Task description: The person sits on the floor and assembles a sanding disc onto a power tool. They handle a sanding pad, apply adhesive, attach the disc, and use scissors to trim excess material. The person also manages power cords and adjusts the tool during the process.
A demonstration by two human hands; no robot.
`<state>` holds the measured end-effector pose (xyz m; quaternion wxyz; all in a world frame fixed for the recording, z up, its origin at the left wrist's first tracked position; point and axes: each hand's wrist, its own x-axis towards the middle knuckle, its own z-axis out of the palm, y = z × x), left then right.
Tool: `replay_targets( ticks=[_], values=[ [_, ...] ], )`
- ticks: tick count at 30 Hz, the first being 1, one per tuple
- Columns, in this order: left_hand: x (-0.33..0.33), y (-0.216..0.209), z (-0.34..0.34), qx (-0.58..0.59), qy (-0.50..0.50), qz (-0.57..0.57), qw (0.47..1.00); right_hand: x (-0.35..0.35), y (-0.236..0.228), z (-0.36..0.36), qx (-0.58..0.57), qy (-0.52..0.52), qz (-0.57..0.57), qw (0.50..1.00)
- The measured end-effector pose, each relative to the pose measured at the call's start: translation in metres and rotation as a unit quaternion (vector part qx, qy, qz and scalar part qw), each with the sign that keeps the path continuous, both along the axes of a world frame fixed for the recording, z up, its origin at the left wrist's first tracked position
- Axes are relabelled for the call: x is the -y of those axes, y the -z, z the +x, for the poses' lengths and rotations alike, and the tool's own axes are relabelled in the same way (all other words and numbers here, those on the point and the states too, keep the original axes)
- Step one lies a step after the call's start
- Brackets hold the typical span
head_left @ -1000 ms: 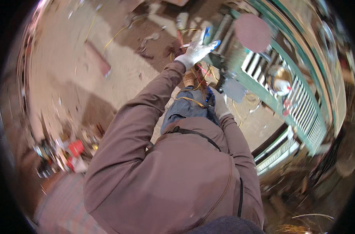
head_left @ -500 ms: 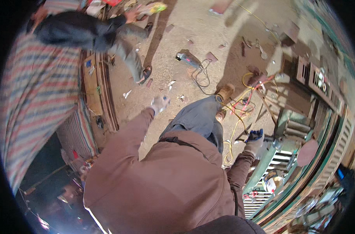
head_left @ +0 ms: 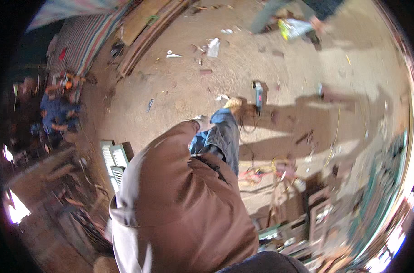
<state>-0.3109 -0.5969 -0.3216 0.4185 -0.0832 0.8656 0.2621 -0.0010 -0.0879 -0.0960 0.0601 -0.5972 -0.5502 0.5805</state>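
Note:
My left hand (head_left: pixel 203 123), in a pale work glove, hangs beside my jeans (head_left: pixel 225 139) at thigh height. Motion smears its fingers, and I see nothing held in it. My right hand and its arm are out of sight. On the ground just past my tan shoe (head_left: pixel 234 103) lies a corded power tool (head_left: pixel 258 96) with a dark, long body, like an angle grinder. Its cable trails back toward my legs.
At the top right another person's hand (head_left: pixel 315 23) carries a clear and yellow bag (head_left: pixel 294 29). Long boards (head_left: pixel 150 38) lie at upper left. Pale slatted panels (head_left: pixel 118 157) stand at left. Tangled red and yellow cables (head_left: pixel 261 172) and wooden frames (head_left: pixel 319 207) spread at lower right.
My view has swung left, and my body has turned. My right hand, earlier near a green slatted frame, has left the picture. The other person now appears at the top right.

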Motion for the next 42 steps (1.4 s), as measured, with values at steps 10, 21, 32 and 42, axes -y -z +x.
replay_targets(
  ticks=[10,21,32,42],
  values=[
    [0.015,-0.023,-0.197,0.066,-0.189,0.073,0.977,0.039,0.049,-0.404,0.016,-0.392,-0.112,0.913],
    [0.064,0.014,-0.102,0.003,-0.265,-0.045,0.963,0.1,0.147,-0.532,0.04,-0.56,-0.264,0.784],
    [-0.065,0.067,-0.098,0.015,0.148,-0.117,0.982,0.078,0.482,-0.573,0.037,-0.243,-0.457,0.855],
    [-0.045,0.12,-0.122,-0.061,0.232,-0.11,0.965,-0.024,0.667,-0.608,-0.045,-0.111,-0.373,0.92]
  ],
)
